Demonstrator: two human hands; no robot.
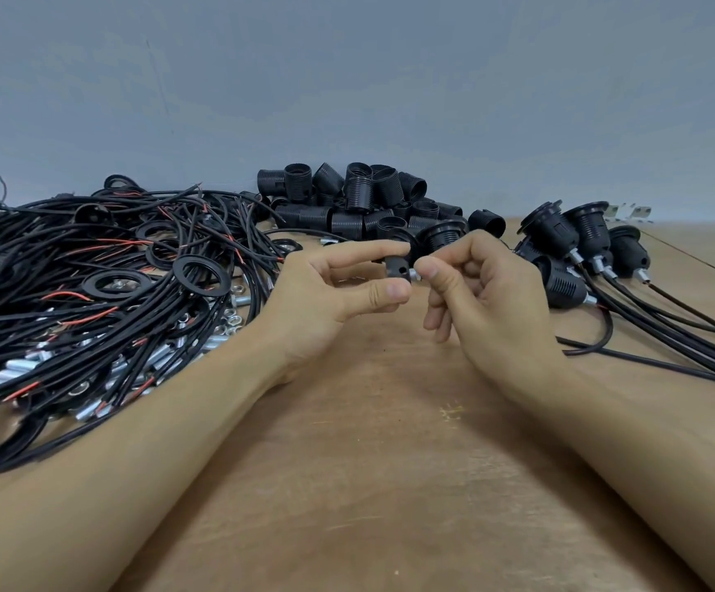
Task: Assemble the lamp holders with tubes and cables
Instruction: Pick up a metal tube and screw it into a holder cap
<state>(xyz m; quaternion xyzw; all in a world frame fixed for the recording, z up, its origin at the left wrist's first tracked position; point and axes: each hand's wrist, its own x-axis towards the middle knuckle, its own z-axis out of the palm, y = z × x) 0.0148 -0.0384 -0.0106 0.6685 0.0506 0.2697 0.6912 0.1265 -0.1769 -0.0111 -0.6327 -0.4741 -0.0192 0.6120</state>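
Fingers [389, 249] of left hand [330, 288] pinching black holder [397, 267], right hand [488, 292] gripping metal tube [414, 274]

light: even, soft | shadows: faint | edges: wide-angle bowing | focus: slightly soft

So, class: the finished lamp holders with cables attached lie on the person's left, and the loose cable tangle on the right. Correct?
Not quite: the sides are swapped. The head view shows the finished lamp holders with cables attached on the person's right, and the loose cable tangle on the left.
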